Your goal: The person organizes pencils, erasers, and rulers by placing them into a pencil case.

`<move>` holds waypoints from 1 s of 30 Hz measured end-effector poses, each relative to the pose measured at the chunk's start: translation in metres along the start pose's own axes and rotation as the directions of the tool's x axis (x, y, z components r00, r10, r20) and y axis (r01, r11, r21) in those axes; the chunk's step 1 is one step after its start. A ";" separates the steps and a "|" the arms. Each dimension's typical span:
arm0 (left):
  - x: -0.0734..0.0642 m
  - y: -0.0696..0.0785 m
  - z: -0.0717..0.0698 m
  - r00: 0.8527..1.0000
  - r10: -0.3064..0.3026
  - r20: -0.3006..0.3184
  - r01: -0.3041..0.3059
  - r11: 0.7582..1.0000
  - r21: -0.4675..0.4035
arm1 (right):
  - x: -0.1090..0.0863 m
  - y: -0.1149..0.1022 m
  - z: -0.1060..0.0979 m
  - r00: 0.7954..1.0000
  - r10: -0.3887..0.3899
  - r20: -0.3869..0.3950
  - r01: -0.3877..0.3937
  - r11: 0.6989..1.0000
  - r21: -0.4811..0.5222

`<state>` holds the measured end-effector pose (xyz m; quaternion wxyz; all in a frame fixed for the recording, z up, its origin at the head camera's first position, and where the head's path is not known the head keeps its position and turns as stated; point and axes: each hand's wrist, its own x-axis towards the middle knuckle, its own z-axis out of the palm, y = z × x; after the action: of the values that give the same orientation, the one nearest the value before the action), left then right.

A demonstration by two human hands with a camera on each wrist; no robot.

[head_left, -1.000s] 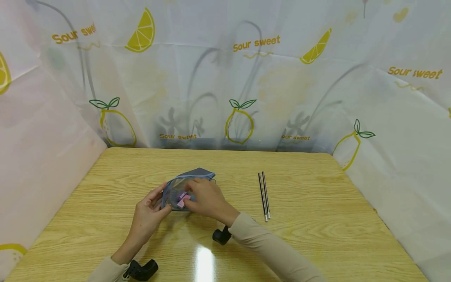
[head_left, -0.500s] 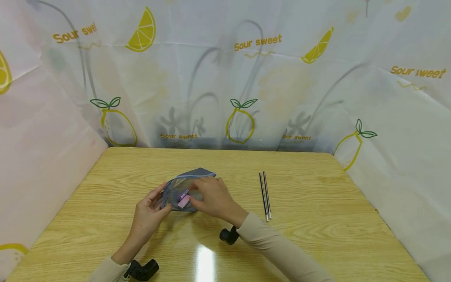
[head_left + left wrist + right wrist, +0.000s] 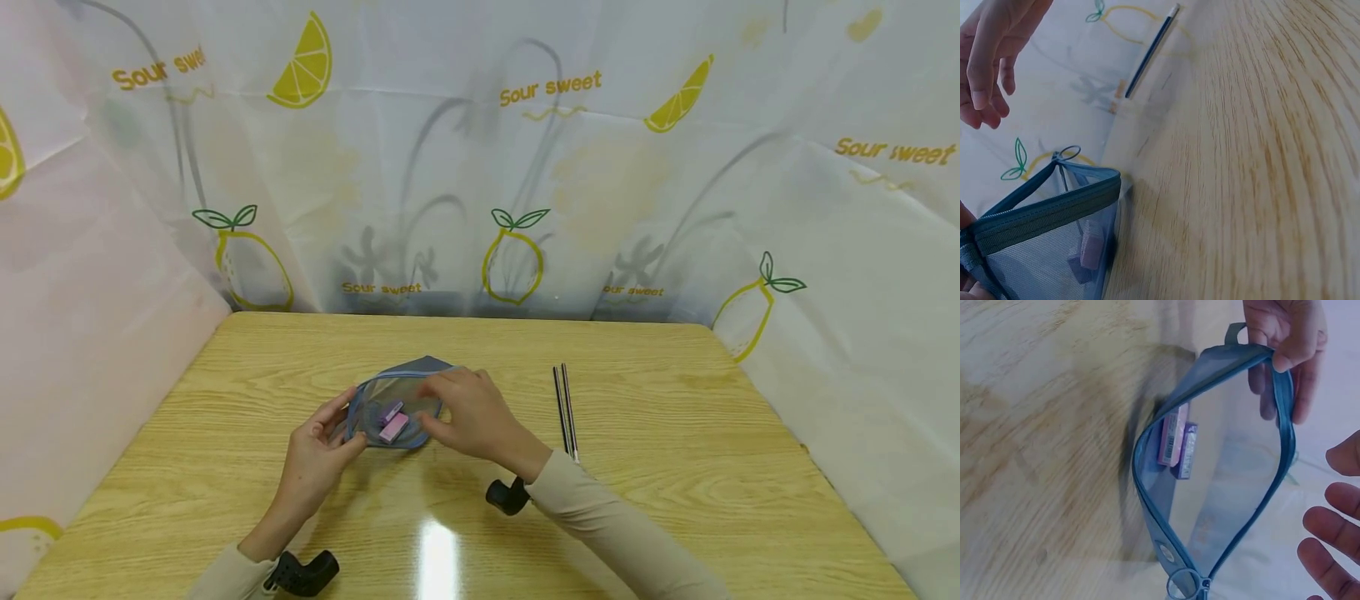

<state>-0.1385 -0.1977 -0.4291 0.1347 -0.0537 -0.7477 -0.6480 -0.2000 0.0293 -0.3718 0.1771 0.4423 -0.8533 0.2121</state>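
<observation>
Zip pouch with two blocks, in your left hand

Clock directions take the pouch as centre, as seen in the head view.

Item: one blue-grey mesh pouch (image 3: 397, 376) with a blue zip edge, a little left of the middle of the pale wood-grain tabletop (image 3: 675, 467); its mouth gapes. Whether its base rests on the wood, you cannot tell. A round zip pull (image 3: 1184, 584) sits at the end away from your left hand.

Contents: one purple rectangular block (image 3: 391, 412) with a pale printed side, and one pink rectangular block (image 3: 393, 427), close side by side inside the pouch; the pink lies toward 6 o'clock of the purple.

Your left hand (image 3: 322, 442): at 8 o'clock, pinching the pouch's near end between thumb and fingers.

Your right hand (image 3: 476, 415): at 3 o'clock, fingers loosely spread and bare, just beside the pouch and apart from it.

Also listed: two slim dark pencils (image 3: 569, 408) with whitish ends, roughly parallel, at 3 o'clock beyond your right hand; black wrist devices at 7 o'clock (image 3: 303, 575) and 4 o'clock (image 3: 508, 496); beige sleeves (image 3: 622, 529) on both arms; at 12 o'clock, a white backdrop (image 3: 442, 167) printed with yellow lemons and "Sour sweet".
</observation>
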 end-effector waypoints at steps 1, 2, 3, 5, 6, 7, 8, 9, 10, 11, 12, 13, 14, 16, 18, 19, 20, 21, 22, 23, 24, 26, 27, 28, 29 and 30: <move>0.000 0.000 0.000 1.000 0.000 0.000 0.000 1.000 -0.003 | 0.000 0.000 -0.001 1.000 -0.008 -0.010 0.008 1.000 -0.001; 0.000 0.000 0.000 1.000 -0.001 0.001 0.001 1.000 -0.005 | -0.001 0.001 -0.003 1.000 -0.014 -0.019 0.014 1.000 -0.003; 0.000 0.000 0.000 1.000 -0.001 0.002 0.001 1.000 -0.007 | -0.001 0.001 -0.004 0.999 -0.019 -0.026 0.019 1.000 -0.004; 0.000 0.000 -0.001 1.000 -0.004 0.002 0.004 1.000 -0.007 | -0.002 0.002 -0.007 0.999 -0.027 -0.039 0.027 1.000 -0.006; 0.000 0.000 -0.001 1.000 -0.007 0.002 0.007 1.000 -0.008 | -0.002 0.003 -0.008 0.999 -0.031 -0.044 0.031 0.999 -0.007; 0.000 0.000 -0.001 1.000 -0.010 0.003 0.010 1.000 -0.009 | -0.003 0.004 -0.009 0.998 -0.035 -0.048 0.035 0.999 -0.008; 0.000 0.000 -0.001 1.000 -0.013 0.002 0.013 1.000 -0.009 | -0.004 0.004 -0.010 0.998 -0.036 -0.052 0.036 0.999 -0.008; 0.000 0.000 -0.002 1.000 -0.015 0.003 0.015 1.000 -0.008 | -0.004 0.005 -0.012 0.998 -0.037 -0.056 0.037 0.999 -0.006; 0.000 0.000 -0.002 1.000 -0.018 0.002 0.018 1.000 -0.008 | -0.005 0.005 -0.013 0.997 -0.038 -0.061 0.038 0.999 -0.006; 0.000 0.000 -0.002 1.000 -0.020 0.002 0.020 1.000 -0.008 | -0.006 0.005 -0.015 0.997 -0.039 -0.068 0.038 0.999 -0.004; 0.000 0.000 -0.002 1.000 -0.021 0.002 0.021 1.000 -0.007 | -0.007 0.006 -0.016 0.996 -0.040 -0.075 0.040 0.999 -0.003; 0.000 0.000 -0.002 1.000 -0.022 0.001 0.022 1.000 -0.005 | -0.007 0.006 -0.018 0.996 -0.040 -0.083 0.040 0.999 -0.002; 0.000 0.000 -0.002 1.000 -0.022 0.000 0.022 1.000 -0.004 | -0.008 0.006 -0.019 0.995 -0.040 -0.090 0.039 0.999 -0.003; 0.000 0.000 -0.002 1.000 -0.020 0.000 0.020 1.000 -0.003 | -0.009 0.007 -0.022 0.994 -0.037 -0.102 0.037 0.999 -0.002; 0.000 0.000 -0.002 1.000 -0.017 -0.001 0.017 1.000 -0.001 | -0.010 0.007 -0.024 0.993 -0.035 -0.112 0.035 0.999 -0.002; 0.000 0.000 -0.002 1.000 -0.016 -0.001 0.016 1.000 0.000 | -0.011 0.007 -0.025 0.993 -0.033 -0.117 0.033 0.999 -0.001; 0.000 0.000 -0.002 1.000 -0.016 -0.001 0.016 1.000 0.000 | -0.011 0.008 -0.025 0.992 -0.033 -0.122 0.033 0.999 -0.002; 0.000 0.001 -0.002 1.000 -0.015 -0.001 0.015 1.000 0.002 | -0.012 0.008 -0.027 0.991 -0.034 -0.127 0.034 0.999 -0.001; 0.000 0.001 -0.002 1.000 -0.015 -0.002 0.015 1.000 0.003 | -0.012 0.008 -0.028 0.990 -0.036 -0.133 0.036 0.999 -0.003; 0.000 0.001 -0.002 1.000 -0.016 -0.002 0.016 1.000 0.004 | -0.012 0.008 -0.029 0.990 -0.039 -0.139 0.039 0.999 -0.004; 0.000 0.001 -0.002 1.000 -0.017 -0.002 0.017 1.000 0.005 | -0.012 0.008 -0.030 0.988 -0.043 -0.147 0.042 0.999 -0.007; 0.000 0.001 -0.002 1.000 -0.017 0.000 0.017 1.000 0.005 | -0.011 0.007 -0.033 0.986 -0.050 -0.162 0.049 0.999 -0.011; 0.000 0.001 -0.002 1.000 -0.017 0.001 0.017 1.000 0.004 | -0.011 0.007 -0.035 0.985 -0.053 -0.167 0.051 0.999 -0.011; -0.001 0.001 -0.002 1.000 -0.018 0.003 0.018 1.000 0.001 | -0.012 0.007 -0.036 0.984 -0.055 -0.172 0.054 0.998 -0.012; -0.001 0.002 -0.002 1.000 -0.020 0.004 0.020 1.000 -0.002 | -0.012 0.007 -0.038 0.983 -0.057 -0.175 0.056 0.998 -0.012; -0.001 0.002 -0.002 1.000 -0.023 0.005 0.023 1.000 -0.005 | -0.012 0.007 -0.039 0.983 -0.059 -0.176 0.057 0.998 -0.014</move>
<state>-0.1365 -0.1993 -0.4276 0.1254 -0.0469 -0.7470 -0.6512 -0.1950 0.0615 -0.3459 0.2601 0.4454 -0.8220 0.2412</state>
